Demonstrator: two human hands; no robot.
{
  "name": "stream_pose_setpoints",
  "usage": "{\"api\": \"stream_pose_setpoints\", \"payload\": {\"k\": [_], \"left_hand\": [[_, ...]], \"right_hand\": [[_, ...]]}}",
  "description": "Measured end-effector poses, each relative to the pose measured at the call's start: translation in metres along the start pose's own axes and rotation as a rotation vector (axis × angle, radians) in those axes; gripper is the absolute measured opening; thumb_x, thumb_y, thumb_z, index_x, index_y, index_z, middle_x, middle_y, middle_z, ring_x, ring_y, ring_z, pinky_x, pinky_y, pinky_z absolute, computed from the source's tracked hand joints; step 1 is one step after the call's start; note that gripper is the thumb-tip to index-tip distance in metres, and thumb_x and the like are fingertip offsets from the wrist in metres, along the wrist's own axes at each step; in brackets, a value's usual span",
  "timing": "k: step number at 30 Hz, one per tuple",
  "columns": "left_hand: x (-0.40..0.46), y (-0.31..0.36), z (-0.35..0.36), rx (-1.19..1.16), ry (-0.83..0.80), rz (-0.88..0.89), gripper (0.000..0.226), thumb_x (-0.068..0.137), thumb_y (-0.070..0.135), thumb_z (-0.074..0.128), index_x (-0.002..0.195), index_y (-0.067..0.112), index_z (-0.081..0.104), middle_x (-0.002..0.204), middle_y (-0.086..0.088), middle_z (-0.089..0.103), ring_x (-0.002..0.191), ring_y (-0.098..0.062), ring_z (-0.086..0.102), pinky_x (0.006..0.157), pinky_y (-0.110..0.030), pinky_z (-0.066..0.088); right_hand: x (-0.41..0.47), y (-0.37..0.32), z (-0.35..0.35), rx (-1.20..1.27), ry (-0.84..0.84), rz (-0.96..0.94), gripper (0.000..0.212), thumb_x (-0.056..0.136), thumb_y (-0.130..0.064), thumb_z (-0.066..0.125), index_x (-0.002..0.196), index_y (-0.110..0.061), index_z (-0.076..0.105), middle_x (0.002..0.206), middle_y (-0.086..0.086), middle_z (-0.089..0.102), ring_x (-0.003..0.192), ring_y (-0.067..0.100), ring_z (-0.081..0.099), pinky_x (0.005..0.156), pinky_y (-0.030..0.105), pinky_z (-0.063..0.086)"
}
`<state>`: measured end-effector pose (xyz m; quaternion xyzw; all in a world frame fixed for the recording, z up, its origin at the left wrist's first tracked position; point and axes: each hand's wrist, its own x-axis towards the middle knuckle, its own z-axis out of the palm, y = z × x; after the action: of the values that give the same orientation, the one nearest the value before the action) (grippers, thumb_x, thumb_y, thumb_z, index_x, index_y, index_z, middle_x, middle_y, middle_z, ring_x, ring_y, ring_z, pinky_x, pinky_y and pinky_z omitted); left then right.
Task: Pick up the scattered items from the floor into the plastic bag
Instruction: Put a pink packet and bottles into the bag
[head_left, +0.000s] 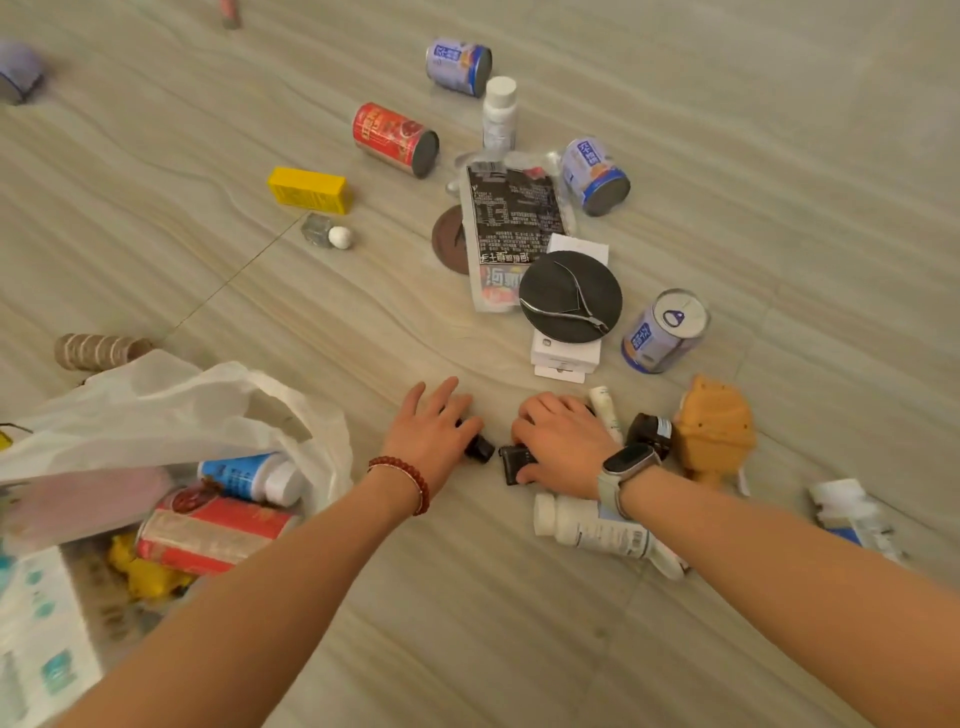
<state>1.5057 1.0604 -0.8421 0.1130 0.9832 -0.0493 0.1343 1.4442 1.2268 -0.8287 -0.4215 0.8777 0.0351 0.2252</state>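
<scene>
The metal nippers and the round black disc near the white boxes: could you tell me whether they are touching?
Touching. The head view shows the nippers lying flat on the top face of the black disc, with no gap visible between them.

hands (498, 436) on floor (467, 649), bag (171, 400) left

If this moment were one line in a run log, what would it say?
left hand: grips small black item | right hand: grips black item | plastic bag: open, partly filled | cans, bottles still on floor
</scene>
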Motion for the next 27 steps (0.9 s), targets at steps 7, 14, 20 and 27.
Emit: {"api": "stream_pose_setpoints", "payload": {"k": [7,14,20,27], "left_hand": [[-0.050,-0.012,-0.030,-0.222,0.306,-0.041,0.041,0.056,0.031,0.085,0.083,0.012,0.061,0.071,-0.004,0.060,0.051,-0.020,0.059,0.046,-0.026,0.048],[-0.160,-0.058,-0.060,-0.203,0.191,-0.123,0.034,0.080,0.048,0.037,0.092,0.022,0.056,0.078,0.006,0.060,0.055,-0.009,0.058,0.042,-0.016,0.036],[-0.223,-0.095,-0.034,-0.465,0.235,-0.660,0.035,0.084,0.029,0.050,0.113,0.011,0.057,0.099,-0.011,0.059,0.087,-0.030,0.058,0.069,-0.036,0.050],[-0.240,-0.133,-0.015,-0.540,0.385,-0.900,0.035,0.085,0.008,0.057,0.119,0.001,0.054,0.121,-0.019,0.054,0.110,-0.035,0.051,0.094,-0.040,0.042]], "right_hand": [[-0.006,-0.015,-0.011,0.255,0.036,0.035,0.025,0.093,-0.030,0.045,0.113,-0.015,0.041,0.112,0.008,0.058,0.098,0.025,0.052,0.079,0.033,0.035],[-0.006,-0.081,-0.061,0.639,0.355,0.002,0.026,0.091,-0.027,0.050,0.115,-0.018,0.045,0.111,0.004,0.062,0.096,0.027,0.059,0.080,0.036,0.046],[0.003,-0.171,-0.089,0.838,0.390,-0.232,0.028,0.088,-0.017,0.054,0.116,-0.014,0.050,0.110,0.003,0.062,0.099,0.020,0.058,0.085,0.028,0.044],[0.050,-0.245,-0.091,0.633,0.342,-0.299,0.027,0.092,-0.014,0.044,0.118,-0.016,0.048,0.115,0.009,0.054,0.091,0.029,0.057,0.081,0.043,0.048]]}}
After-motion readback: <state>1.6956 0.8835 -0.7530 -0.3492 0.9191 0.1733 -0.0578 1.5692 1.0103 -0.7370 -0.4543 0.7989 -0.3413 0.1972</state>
